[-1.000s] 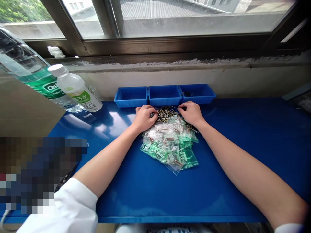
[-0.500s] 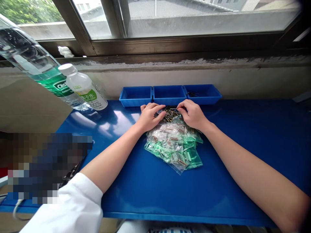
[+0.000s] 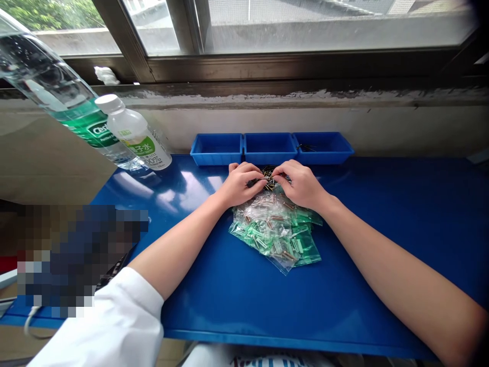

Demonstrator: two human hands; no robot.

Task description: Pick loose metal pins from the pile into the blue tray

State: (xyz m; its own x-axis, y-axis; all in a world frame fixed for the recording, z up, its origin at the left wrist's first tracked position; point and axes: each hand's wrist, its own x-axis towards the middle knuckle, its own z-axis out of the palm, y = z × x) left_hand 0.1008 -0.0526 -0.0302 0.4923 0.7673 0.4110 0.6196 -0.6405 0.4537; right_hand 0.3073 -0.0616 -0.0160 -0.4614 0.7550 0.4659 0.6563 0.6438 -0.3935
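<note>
A heap of small dark and brass-coloured screws [image 3: 268, 173] lies on the blue table between my two hands. My left hand [image 3: 241, 184] rests at its left side, thumb and forefinger brought together over the screws. From the right, my right hand [image 3: 300, 184] pinches with thumb and forefinger close to the left fingertips. What either pinch holds is too small to make out. Just in front of the heap, several clear and green plastic bags [image 3: 273, 227] with screws and small parts inside are piled, partly under my right hand.
Behind the heap stand three joined blue bins [image 3: 269, 148]; the right bin [image 3: 323, 148] holds a few dark screws. A large water bottle [image 3: 82, 109] and a small white-capped bottle [image 3: 135, 137] stand at the back left. A blurred dark object [image 3: 87, 255] lies left, beside a white cable [image 3: 28, 323].
My right hand has moved slightly left and down, toward my left hand. My left thumb and forefinger, apart before, have closed together over the screws. The view has shifted slightly.
</note>
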